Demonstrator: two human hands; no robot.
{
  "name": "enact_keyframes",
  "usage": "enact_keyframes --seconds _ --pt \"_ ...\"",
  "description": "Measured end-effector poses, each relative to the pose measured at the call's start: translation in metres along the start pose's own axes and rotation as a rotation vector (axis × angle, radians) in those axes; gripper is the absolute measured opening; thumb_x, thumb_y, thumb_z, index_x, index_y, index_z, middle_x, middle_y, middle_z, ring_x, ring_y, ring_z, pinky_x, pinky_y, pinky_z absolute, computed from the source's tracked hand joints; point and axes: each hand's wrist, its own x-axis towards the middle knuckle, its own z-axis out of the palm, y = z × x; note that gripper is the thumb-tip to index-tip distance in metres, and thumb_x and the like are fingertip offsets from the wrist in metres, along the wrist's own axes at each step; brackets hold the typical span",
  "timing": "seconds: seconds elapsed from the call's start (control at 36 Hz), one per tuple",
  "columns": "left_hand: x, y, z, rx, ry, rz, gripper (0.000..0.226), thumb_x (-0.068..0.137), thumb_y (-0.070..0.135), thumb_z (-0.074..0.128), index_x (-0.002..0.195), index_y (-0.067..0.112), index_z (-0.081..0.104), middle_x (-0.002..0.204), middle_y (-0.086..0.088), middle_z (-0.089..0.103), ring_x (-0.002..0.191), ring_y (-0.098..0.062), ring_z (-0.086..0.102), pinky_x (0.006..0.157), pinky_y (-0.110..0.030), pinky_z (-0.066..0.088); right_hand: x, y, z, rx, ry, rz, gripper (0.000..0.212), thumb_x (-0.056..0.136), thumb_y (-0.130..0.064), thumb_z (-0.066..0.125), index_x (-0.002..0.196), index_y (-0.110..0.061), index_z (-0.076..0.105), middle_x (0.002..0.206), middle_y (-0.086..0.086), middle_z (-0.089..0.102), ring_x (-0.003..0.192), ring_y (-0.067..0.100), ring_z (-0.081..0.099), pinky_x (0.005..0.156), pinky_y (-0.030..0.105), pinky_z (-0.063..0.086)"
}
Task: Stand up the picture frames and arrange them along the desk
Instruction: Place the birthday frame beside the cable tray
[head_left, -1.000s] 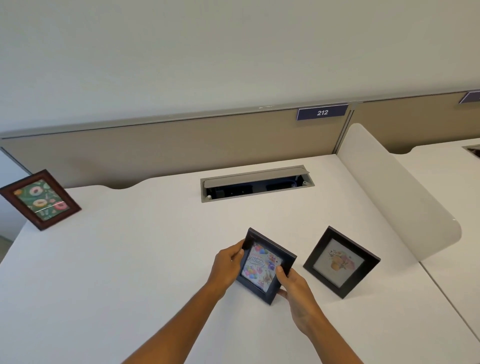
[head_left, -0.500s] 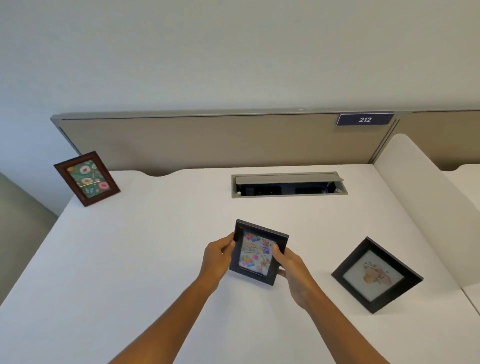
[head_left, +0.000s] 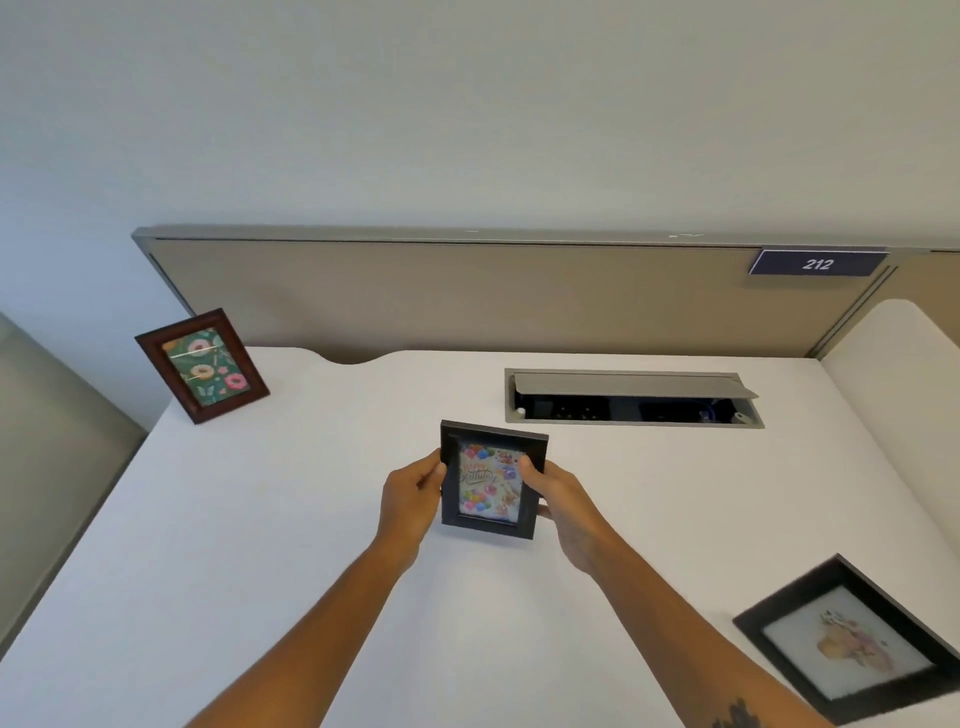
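Note:
A small black frame with a birthday picture (head_left: 489, 480) is held upright over the middle of the white desk (head_left: 260, 519). My left hand (head_left: 413, 499) grips its left edge and my right hand (head_left: 563, 506) grips its right edge. A brown frame with a doughnut picture (head_left: 202, 365) stands at the desk's far left corner, leaning back. A larger black frame with a pale picture (head_left: 852, 642) lies flat at the near right.
An open grey cable box (head_left: 631, 397) is sunk into the desk just behind the held frame. A beige partition (head_left: 467, 296) with a "212" label (head_left: 817, 263) runs along the back. A white side divider (head_left: 904, 364) bounds the right.
The held frame has been carried left and farther back and turned squarer to me. The view has swung left, so the flat black frame now sits at the lower right.

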Motion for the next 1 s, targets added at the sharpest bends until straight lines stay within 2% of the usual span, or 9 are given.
enact_keyframes --seconds 0.06,0.14,0.28,0.36,0.47,0.58,0.69,0.89,1.0 --pt "0.018 0.005 -0.001 -0.017 0.009 -0.004 0.027 0.106 0.025 0.055 0.128 0.020 0.070 0.108 0.009 0.072 0.104 -0.017 0.067 0.091 -0.032 0.057 0.017 -0.015 0.002 0.001 -0.012 -0.007 0.040 0.106 -0.050 0.053 0.136 -0.024 0.059 0.128 -0.004 0.070 0.124 0.022 0.062 0.103 0.039 0.046" --pt "0.047 0.014 -0.002 -0.025 0.013 0.009 0.027 0.106 0.025 0.056 0.129 0.019 0.069 0.111 0.008 0.071 0.105 -0.017 0.066 0.089 -0.030 0.056 0.045 -0.036 0.004 -0.002 -0.019 -0.014 0.040 0.107 -0.048 0.052 0.136 -0.022 0.061 0.133 0.000 0.069 0.126 0.024 0.062 0.109 0.043 0.046" --pt "0.096 0.028 -0.003 -0.010 0.035 0.011 0.032 0.105 0.026 0.056 0.133 0.015 0.067 0.114 0.006 0.069 0.109 -0.021 0.067 0.096 -0.039 0.057 0.098 -0.065 0.004 -0.002 -0.012 0.006 0.060 0.100 -0.060 0.058 0.143 -0.018 0.057 0.139 0.006 0.068 0.132 0.028 0.059 0.119 0.053 0.042" --pt "0.124 0.031 -0.003 -0.006 0.043 0.011 0.033 0.105 0.027 0.057 0.134 0.014 0.067 0.117 0.003 0.071 0.114 -0.025 0.068 0.093 -0.035 0.057 0.127 -0.078 0.003 0.012 -0.023 0.009 0.061 0.098 -0.063 0.058 0.138 -0.016 0.061 0.133 0.005 0.071 0.128 0.027 0.063 0.116 0.050 0.045" --pt "0.154 0.038 0.000 0.001 0.062 -0.003 0.039 0.105 0.028 0.057 0.141 0.013 0.063 0.133 -0.005 0.070 0.122 -0.029 0.066 0.104 -0.047 0.054 0.157 -0.093 0.004 0.025 -0.053 0.019 0.058 0.098 -0.067 0.056 0.130 -0.020 0.066 0.128 0.004 0.074 0.124 0.025 0.065 0.114 0.048 0.045" --pt "0.178 0.041 0.003 0.005 0.070 -0.008 0.040 0.105 0.028 0.057 0.142 0.013 0.062 0.136 -0.006 0.069 0.125 -0.030 0.065 0.105 -0.048 0.054 0.178 -0.102 0.006 0.034 -0.041 0.048 0.069 0.087 -0.080 0.057 0.130 -0.026 0.063 0.137 0.000 0.067 0.132 0.027 0.057 0.118 0.047 0.036" --pt "0.193 0.040 0.007 -0.002 0.063 -0.012 0.039 0.106 0.027 0.055 0.143 0.014 0.061 0.137 -0.006 0.068 0.126 -0.030 0.064 0.106 -0.049 0.053 0.198 -0.105 0.004 0.073 -0.058 0.060 0.062 0.095 -0.075 0.051 0.134 -0.028 0.057 0.137 0.000 0.062 0.131 0.026 0.052 0.113 0.043 0.031" --pt "0.209 0.036 0.012 -0.004 0.080 -0.027 0.038 0.106 0.026 0.055 0.141 0.013 0.062 0.136 -0.008 0.068 0.126 -0.031 0.064 0.105 -0.050 0.053 0.226 -0.109 0.004 0.098 -0.053 0.066 0.100 0.064 -0.099 0.055 0.138 -0.032 0.061 0.142 0.001 0.067 0.138 0.030 0.055 0.125 0.060 0.027" --pt "0.217 0.037 0.013 0.003 0.082 -0.024 0.039 0.106 0.026 0.055 0.142 0.013 0.061 0.138 -0.008 0.067 0.127 -0.031 0.063 0.106 -0.051 0.052 0.231 -0.114 0.005 0.148 -0.044 0.054 0.108 0.067 -0.099 0.045 0.151 -0.030 0.051 0.153 0.003 0.059 0.147 0.031 0.047 0.128 0.060 0.021"
